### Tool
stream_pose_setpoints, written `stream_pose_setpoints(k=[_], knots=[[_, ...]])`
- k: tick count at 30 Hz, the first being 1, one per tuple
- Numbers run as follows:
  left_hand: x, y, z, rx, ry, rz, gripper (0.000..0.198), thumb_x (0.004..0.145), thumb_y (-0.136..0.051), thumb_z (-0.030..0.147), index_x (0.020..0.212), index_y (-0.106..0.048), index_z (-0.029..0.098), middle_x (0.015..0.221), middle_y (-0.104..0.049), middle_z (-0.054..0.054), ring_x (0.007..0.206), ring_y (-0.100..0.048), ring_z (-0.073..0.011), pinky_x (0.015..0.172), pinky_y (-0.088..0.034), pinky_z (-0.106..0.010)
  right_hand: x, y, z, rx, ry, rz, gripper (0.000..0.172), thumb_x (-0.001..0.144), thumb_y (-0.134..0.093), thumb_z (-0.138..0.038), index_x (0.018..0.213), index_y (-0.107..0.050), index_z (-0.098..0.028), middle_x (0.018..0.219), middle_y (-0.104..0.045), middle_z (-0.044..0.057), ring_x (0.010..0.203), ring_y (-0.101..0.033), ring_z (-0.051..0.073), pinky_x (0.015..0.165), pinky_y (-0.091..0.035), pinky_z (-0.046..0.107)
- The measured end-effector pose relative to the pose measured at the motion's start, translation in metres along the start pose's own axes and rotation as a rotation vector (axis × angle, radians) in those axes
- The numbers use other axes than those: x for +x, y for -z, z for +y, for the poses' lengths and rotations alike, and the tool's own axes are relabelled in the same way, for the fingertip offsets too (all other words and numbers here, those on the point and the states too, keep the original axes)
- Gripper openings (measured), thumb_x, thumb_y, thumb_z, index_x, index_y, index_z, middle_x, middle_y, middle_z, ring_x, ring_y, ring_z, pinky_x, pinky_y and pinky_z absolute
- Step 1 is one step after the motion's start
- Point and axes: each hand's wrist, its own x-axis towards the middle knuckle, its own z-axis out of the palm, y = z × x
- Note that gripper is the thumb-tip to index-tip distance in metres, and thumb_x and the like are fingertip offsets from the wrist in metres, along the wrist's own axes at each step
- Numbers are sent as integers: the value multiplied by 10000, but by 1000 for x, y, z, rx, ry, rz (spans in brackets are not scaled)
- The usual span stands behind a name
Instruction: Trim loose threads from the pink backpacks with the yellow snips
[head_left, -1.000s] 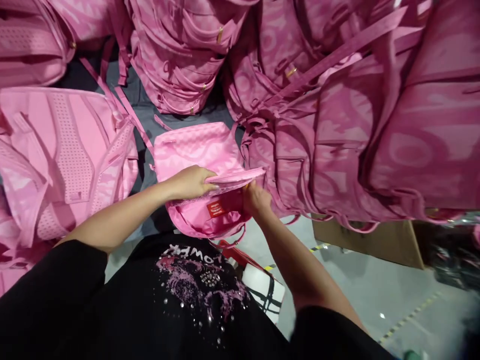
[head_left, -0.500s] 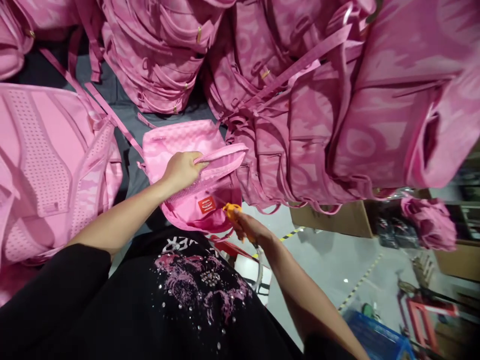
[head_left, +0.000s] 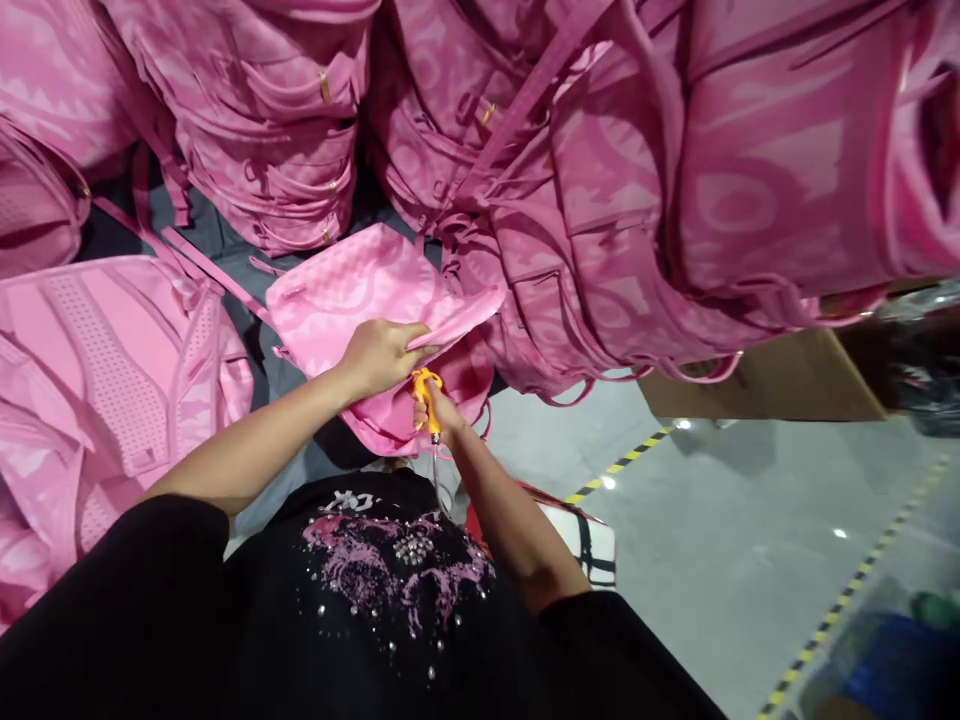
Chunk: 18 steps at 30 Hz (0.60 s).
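Note:
A pink camouflage-patterned bag (head_left: 352,265) lies in front of me, mouth toward my body. My left hand (head_left: 384,355) is closed on its upper edge and holds that side raised. Below it, my right hand (head_left: 441,412) grips an orange air blow gun (head_left: 428,384) at the bag's opening. A metal fitting and a thin hose run down from the gun's lower end in front of my shirt. The tip of the gun and the bag's inside are mostly hidden by the raised edge and my hands.
A pink backpack (head_left: 112,370) lies back side up on the left. Many pink backpacks (head_left: 262,130) are piled along the far side and right. A cardboard box (head_left: 765,380) stands beyond on the grey floor, near yellow-black tape (head_left: 630,458).
My right hand has moved left with the air blow gun, closer to my left hand. The bag's raised edge has come down over the opening, hiding the red label. The view has shifted.

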Motion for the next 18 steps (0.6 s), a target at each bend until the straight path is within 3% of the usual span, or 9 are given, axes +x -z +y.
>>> stream_pose_setpoints(k=[3,5,10,13,18], knots=[[3,-10,-11,37,-156,-14,295,954,-500,356,880,-737,197,763,-747,-43,683,-684,-163,595,-394,-244,4,-6,3,92,-191,-203,555,1003,-245,-680,664,-295,-244,411,-195,-115,362,-87,62,367,-206,180],[4,-13,-18,42,-254,-34,289,941,-486,332,957,-742,199,805,-758,-44,720,-700,-159,619,-427,-243,1,-7,10,125,-264,-270,553,1013,-219,-666,652,-271,-250,396,-184,-114,348,-83,64,351,-189,181],[9,-7,-20,93,-335,-39,375,969,-430,411,985,-736,194,733,-730,-39,668,-678,-145,604,-442,-252,-3,-17,16,196,-49,-176,506,1003,-332,-653,752,-416,-222,445,-246,-126,343,-141,52,357,-258,155],[10,1,-16,137,-384,-29,369,970,-429,413,925,-724,196,649,-682,-32,622,-653,-149,583,-431,-264,-10,-23,0,-21,-103,-186,438,1004,-419,-591,797,-473,-209,448,-292,-122,336,-193,53,343,-284,167],[9,14,-10,181,-495,-107,289,928,-449,345,900,-705,213,663,-656,-22,650,-648,-156,626,-456,-278,-38,-12,-66,-682,-51,30,278,932,-647,-374,784,-569,-152,476,-426,-95,351,-342,44,359,-268,162]])
